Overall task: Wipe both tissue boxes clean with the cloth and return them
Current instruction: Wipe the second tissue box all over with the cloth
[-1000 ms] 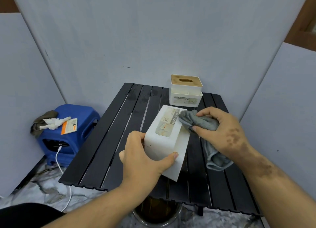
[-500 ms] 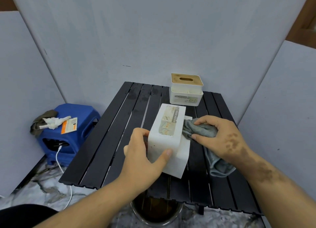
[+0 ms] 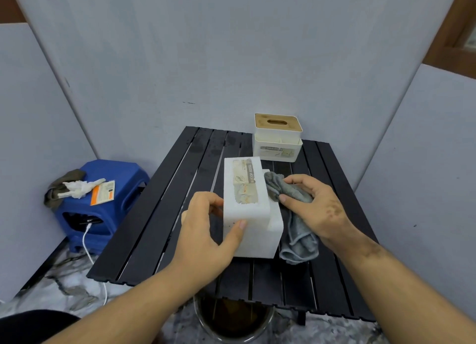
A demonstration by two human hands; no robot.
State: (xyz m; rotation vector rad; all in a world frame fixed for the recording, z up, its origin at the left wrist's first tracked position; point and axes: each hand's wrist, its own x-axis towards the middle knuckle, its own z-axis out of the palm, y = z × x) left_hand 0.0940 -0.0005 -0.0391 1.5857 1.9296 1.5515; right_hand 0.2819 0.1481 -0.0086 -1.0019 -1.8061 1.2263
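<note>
Left hand (image 3: 206, 230) gripping the white tissue box (image 3: 247, 209), thumb on the near face, fingers curled round the left side; box tipped on the black slatted table (image 3: 154, 214). Right hand (image 3: 316, 209) clutching the grey cloth (image 3: 288, 196) against the box's right side (loose end hanging). Second tissue box (image 3: 277, 137) at the table's far edge, well apart.

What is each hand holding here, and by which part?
The left hand grips the near end of the white tissue box. The right hand holds the bunched upper part of the grey cloth.
</note>
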